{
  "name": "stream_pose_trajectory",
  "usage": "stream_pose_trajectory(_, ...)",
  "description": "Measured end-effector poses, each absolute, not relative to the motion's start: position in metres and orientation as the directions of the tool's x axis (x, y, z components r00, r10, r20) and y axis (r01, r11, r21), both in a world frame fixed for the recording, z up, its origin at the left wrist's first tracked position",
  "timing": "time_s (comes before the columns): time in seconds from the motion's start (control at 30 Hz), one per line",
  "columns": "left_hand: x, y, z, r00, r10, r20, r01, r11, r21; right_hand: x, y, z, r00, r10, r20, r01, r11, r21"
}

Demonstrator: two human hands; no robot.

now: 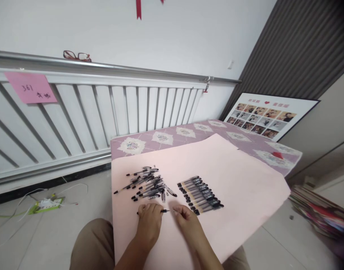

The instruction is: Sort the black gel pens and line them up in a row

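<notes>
My left hand [149, 218] is closed around an uncapped pen [164, 211], which lies sideways with its narrow point toward the right. Just right of that point, the fingers of my right hand [185, 217] are pinched together at a tiny pale piece, too small to name. A small gap separates the pen's point from those fingers. Beyond my left hand is a loose pile of black and clear pen parts [150, 183], with caps and barrels mixed. To the right, several capped pens [201, 193] lie side by side in a slanted row.
Pink paper [239, 176] covers most of the table, over a purple patterned cloth [185, 131]. A white radiator [126, 108] stands behind it, with glasses [77, 56] on its pipe. A photo board [269, 114] leans at back right. A power strip [48, 205] lies on the floor.
</notes>
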State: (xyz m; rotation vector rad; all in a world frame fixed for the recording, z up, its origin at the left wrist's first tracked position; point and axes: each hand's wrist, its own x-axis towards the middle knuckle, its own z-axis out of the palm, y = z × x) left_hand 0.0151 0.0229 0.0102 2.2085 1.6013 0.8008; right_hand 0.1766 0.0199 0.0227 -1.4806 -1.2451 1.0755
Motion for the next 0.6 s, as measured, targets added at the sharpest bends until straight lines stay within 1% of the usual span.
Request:
stream_pose_trajectory(0.27,0.0142,0.0221,0.0118,0.273,0.926,0.26,0.753,-0.373,0.541,0.1736,0.0201,0.0212,0.089,0.996,-0.026,0.293,-0.051,-0.955)
stream_pose_trajectory(0.47,0.0137,0.0229,0.0126,0.247,0.932,0.265,0.749,-0.358,0.557,0.1791,0.0204,0.0286,0.11,0.994,-0.008,0.299,-0.041,-0.953)
stream_pose_trajectory(0.6,0.0135,0.0225,0.013,0.249,0.93,0.27,0.763,-0.36,0.536,0.1783,0.019,0.0297,0.091,0.996,0.002,0.315,-0.027,-0.949)
